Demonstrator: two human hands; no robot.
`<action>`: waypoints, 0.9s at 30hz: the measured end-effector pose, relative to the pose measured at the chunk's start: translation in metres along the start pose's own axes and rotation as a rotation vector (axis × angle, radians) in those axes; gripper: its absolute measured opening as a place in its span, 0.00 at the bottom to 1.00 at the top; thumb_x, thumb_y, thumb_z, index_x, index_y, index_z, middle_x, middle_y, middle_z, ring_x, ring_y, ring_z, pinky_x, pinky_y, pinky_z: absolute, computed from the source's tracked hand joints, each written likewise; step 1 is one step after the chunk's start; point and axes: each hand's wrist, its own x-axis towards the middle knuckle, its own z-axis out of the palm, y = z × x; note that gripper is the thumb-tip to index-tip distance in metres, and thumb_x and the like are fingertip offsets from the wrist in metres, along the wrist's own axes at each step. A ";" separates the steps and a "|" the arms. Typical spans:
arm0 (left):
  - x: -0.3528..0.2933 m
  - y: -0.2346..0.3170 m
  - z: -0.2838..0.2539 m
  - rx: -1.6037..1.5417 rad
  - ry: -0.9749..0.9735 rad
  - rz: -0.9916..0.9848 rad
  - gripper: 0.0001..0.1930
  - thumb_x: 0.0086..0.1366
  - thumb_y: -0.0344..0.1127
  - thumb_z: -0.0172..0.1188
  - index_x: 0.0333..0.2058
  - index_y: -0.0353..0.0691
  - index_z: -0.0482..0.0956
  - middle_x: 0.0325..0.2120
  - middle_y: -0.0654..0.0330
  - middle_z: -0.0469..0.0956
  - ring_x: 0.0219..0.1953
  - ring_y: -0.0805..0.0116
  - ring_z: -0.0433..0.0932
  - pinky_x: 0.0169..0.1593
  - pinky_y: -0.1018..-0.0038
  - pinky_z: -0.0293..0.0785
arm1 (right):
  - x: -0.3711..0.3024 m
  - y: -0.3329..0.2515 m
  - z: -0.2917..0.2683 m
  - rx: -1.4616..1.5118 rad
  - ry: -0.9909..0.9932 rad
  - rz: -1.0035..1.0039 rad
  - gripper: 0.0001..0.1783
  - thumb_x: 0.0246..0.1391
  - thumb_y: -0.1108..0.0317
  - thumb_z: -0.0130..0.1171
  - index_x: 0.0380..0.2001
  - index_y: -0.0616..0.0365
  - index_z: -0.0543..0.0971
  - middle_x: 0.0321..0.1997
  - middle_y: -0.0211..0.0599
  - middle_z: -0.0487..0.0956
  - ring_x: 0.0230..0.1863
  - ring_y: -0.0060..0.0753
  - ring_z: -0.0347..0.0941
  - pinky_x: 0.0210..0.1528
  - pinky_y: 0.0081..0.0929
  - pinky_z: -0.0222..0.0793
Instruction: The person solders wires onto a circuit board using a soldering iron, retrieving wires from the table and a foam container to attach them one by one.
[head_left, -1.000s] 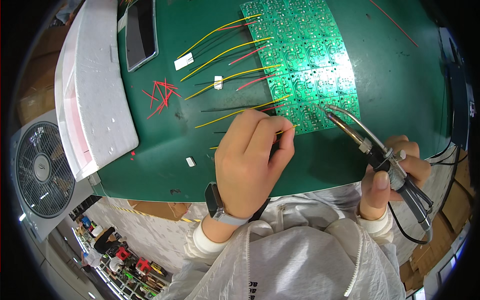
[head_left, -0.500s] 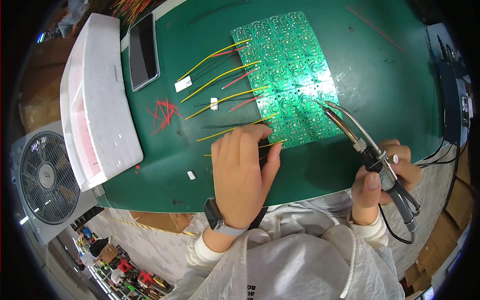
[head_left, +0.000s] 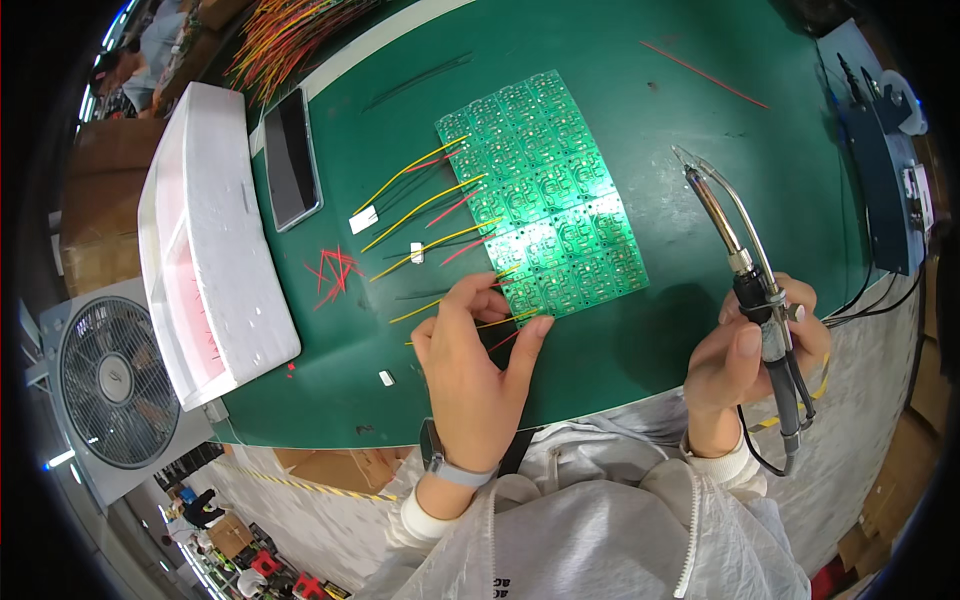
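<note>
A green circuit board panel [head_left: 560,200] lies on the table, divided into several small boards. Yellow wires [head_left: 425,218], shorter red wires [head_left: 450,212] and dark ones stick out from its left edge. My left hand [head_left: 465,360] holds that panel at its near left corner, thumb tip on the near edge and bent fingers at the left edge among the wires; its fingertips are partly hidden. My right hand [head_left: 750,350] grips a soldering iron [head_left: 745,265] with a thin metal tube alongside. The iron's tip is over the green mat, right of the panel and apart from it.
Left stand a white foam box [head_left: 235,250], a phone [head_left: 290,160] and a fan [head_left: 115,380]. Cut red wire bits [head_left: 335,275] and small white pieces [head_left: 363,220] lie between box and panel. A wire bundle [head_left: 290,40] is far left; a blue soldering station [head_left: 875,170] stands right.
My right hand has drawn the soldering iron off the panel to the right. My left hand stays at the panel's corner, its fingers slightly shifted. The whole view has tilted a little.
</note>
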 end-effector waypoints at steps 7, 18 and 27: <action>0.017 0.024 -0.040 0.460 0.005 0.178 0.19 0.50 0.35 0.62 0.40 0.38 0.69 0.34 0.57 0.71 0.38 0.61 0.69 0.43 0.69 0.58 | 0.000 0.006 0.006 0.035 0.270 -0.054 0.19 0.48 0.59 0.53 0.37 0.53 0.57 0.33 0.40 0.63 0.25 0.27 0.62 0.24 0.21 0.61; 0.178 0.097 0.130 0.366 -0.091 0.975 0.07 0.49 0.27 0.51 0.30 0.34 0.72 0.29 0.52 0.71 0.36 0.59 0.70 0.39 0.68 0.65 | -0.001 0.013 -0.001 0.138 0.629 0.002 0.14 0.53 0.61 0.48 0.42 0.47 0.61 0.41 0.29 0.65 0.36 0.26 0.60 0.37 0.24 0.56; 0.183 0.104 0.130 0.355 -0.128 0.911 0.08 0.52 0.30 0.51 0.30 0.32 0.72 0.31 0.49 0.72 0.36 0.57 0.72 0.38 0.65 0.67 | 0.001 0.013 -0.001 0.232 0.662 0.041 0.14 0.53 0.60 0.49 0.42 0.45 0.61 0.41 0.28 0.64 0.36 0.27 0.60 0.36 0.23 0.57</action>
